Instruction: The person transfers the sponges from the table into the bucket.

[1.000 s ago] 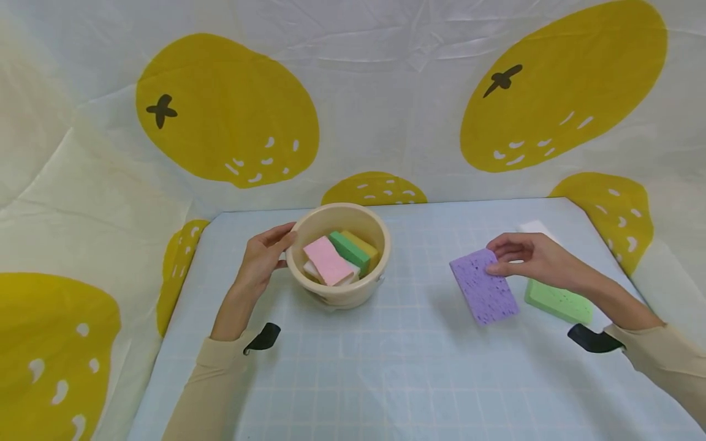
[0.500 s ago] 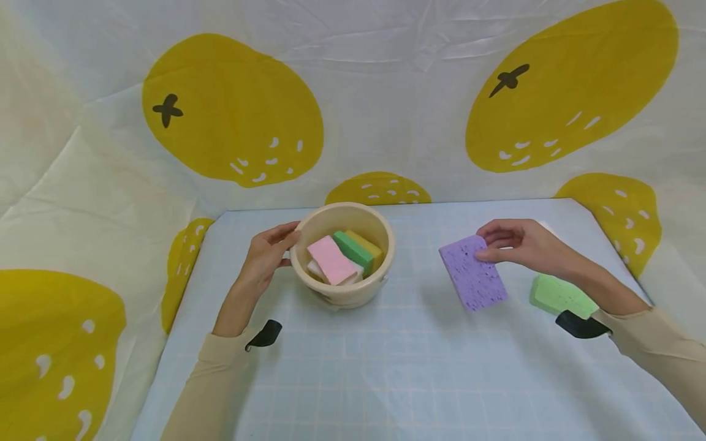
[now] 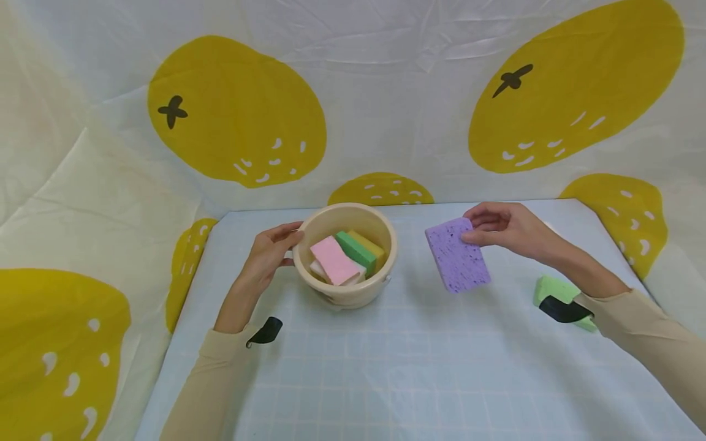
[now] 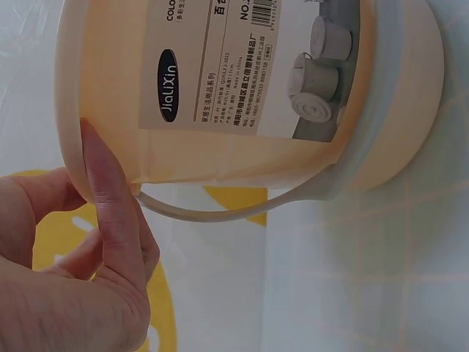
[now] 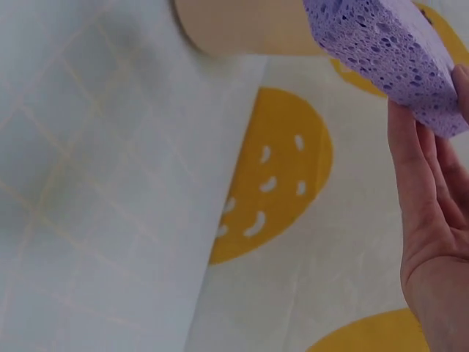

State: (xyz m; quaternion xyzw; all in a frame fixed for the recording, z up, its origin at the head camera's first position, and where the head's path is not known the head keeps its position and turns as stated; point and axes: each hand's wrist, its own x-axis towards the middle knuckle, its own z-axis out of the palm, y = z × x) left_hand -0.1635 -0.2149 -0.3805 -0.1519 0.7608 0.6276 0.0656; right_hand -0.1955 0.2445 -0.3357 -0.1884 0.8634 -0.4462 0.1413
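Observation:
My left hand [image 3: 266,254] pinches the rim of a cream plastic bucket [image 3: 347,298] on its left side, thumb against the wall. Inside the bucket lie a pink sponge [image 3: 335,261], a green sponge [image 3: 355,252], a yellow sponge [image 3: 376,246] and something whitish partly covered by the pink one. To the right of the bucket, my right hand [image 3: 513,231] holds a purple sponge [image 3: 458,255] by its upper corner, between thumb and fingers, above the table. In the right wrist view this sponge [image 5: 381,59] shows its porous face.
A light green sponge [image 3: 546,286] lies on the table at the right, partly hidden by my right arm. Behind that arm a bit of a white thing [image 3: 551,228] shows. The bucket's handle [image 4: 220,215] hangs down its side. A patterned sheet [image 3: 397,110] rises behind the table.
My right hand has carried the purple sponge leftward and away from me, closer to the bucket. The left hand keeps its place on the rim. The view has shifted slightly.

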